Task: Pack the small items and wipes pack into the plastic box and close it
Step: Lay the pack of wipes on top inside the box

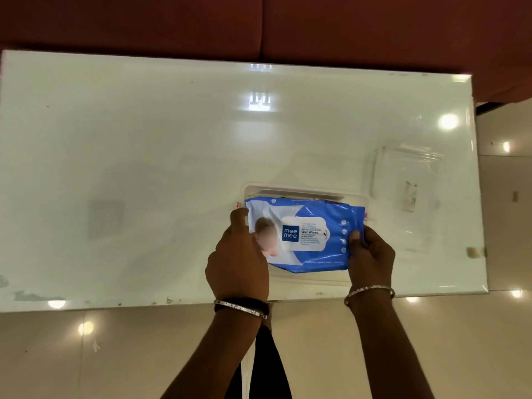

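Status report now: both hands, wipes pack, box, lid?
Left hand and right hand grip blue wet-wipes pack over clear plastic box. Clear lid lies right, off.

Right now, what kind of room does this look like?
Probably a home living room: a white glass table, a dark red sofa beyond it, glossy floor tiles reflecting ceiling lights, and both hands holding a wipes pack.

Blue-and-white wipes pack (306, 234) with navy logo square, clear box (305, 191), glossy white counter (144, 154), silver bangles (370, 290)
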Demonstrator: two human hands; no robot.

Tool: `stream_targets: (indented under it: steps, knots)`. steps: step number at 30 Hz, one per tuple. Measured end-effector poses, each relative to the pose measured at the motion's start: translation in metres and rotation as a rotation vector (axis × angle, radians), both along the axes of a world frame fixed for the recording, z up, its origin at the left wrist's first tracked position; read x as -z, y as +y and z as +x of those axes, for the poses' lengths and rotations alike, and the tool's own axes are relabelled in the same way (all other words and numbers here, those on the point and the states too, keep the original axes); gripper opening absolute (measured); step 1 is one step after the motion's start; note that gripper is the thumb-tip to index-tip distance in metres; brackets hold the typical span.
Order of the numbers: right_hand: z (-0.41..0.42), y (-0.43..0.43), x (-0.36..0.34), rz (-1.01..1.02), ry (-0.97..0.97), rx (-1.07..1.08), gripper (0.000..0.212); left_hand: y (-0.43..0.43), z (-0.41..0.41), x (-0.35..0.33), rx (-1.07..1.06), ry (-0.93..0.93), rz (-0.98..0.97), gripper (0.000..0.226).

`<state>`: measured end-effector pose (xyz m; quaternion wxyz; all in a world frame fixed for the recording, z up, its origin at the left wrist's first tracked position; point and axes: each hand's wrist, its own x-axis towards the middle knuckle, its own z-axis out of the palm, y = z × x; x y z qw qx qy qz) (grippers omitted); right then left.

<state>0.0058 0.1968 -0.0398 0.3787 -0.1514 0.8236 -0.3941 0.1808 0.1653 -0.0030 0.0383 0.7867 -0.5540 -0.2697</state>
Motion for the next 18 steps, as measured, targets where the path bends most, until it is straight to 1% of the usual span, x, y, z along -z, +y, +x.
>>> stream_targets:
  steps: [3,6,9,11,12,14,16,17,18]
  knots:
    - [0.005,-0.003,0.007,0.037,0.083,-0.016,0.021,0.01,-0.011,-0.008,0.061,-0.012,-0.065,0.046]
    - [0.009,-0.007,0.014,0.073,0.149,-0.034,0.021,0.022,-0.021,-0.004,0.252,0.042,-0.173,0.042]
    - [0.012,-0.009,0.018,0.132,0.272,-0.067,0.024,0.029,-0.029,0.009,0.43,0.137,-0.128,0.046]
    - [0.013,-0.008,0.016,0.176,0.354,-0.122,0.025,0.028,-0.034,0.021,0.57,0.099,-0.125,0.055]
    - [0.013,-0.008,0.015,0.209,0.389,-0.163,0.027,0.025,-0.035,0.027,0.645,0.071,-0.099,0.058]
    - [0.014,-0.007,0.013,0.311,0.446,-0.277,0.039,0.017,-0.034,0.043,0.773,0.036,-0.001,0.061]
    - [0.016,-0.005,0.012,0.391,0.492,-0.373,0.054,0.012,-0.032,0.058,0.828,0.002,0.051,0.064]
    - [0.018,-0.002,0.01,0.388,0.529,-0.396,0.059,0.01,-0.032,0.062,0.838,-0.013,0.056,0.066]
    - [0.021,0.003,0.009,0.343,0.593,-0.422,0.064,0.01,-0.032,0.065,0.84,-0.02,0.054,0.069]
